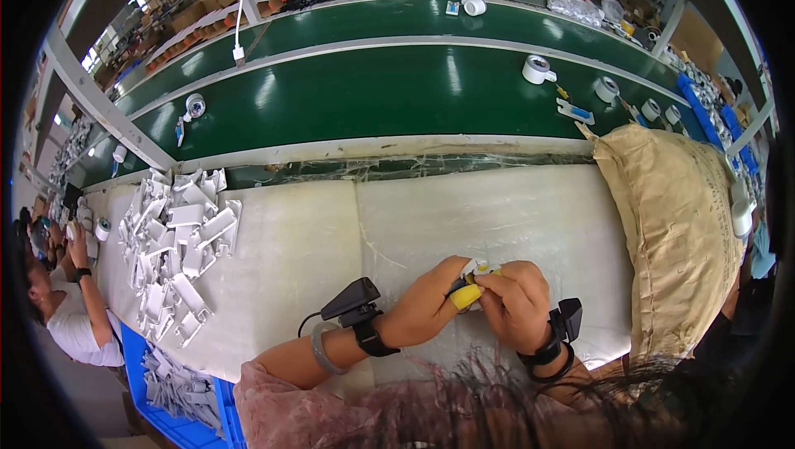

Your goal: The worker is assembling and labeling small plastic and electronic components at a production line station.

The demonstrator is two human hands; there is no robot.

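My left hand (422, 304) and my right hand (517, 300) meet over the white padded table (331, 242), close to my body. Together they pinch a small white plastic part (478, 268) with a yellow piece (465, 296) at my left fingertips. Both wrists carry black strapped devices, and the left wrist also has a grey bangle. The part is mostly hidden by my fingers.
A heap of white plastic parts (178, 242) lies at the table's left. A tan sack (675, 225) stands at the right. Beyond the table runs a green conveyor belt (373, 93) with tape rolls (538, 70). A blue crate (178, 399) sits lower left, near a seated person (66, 308).
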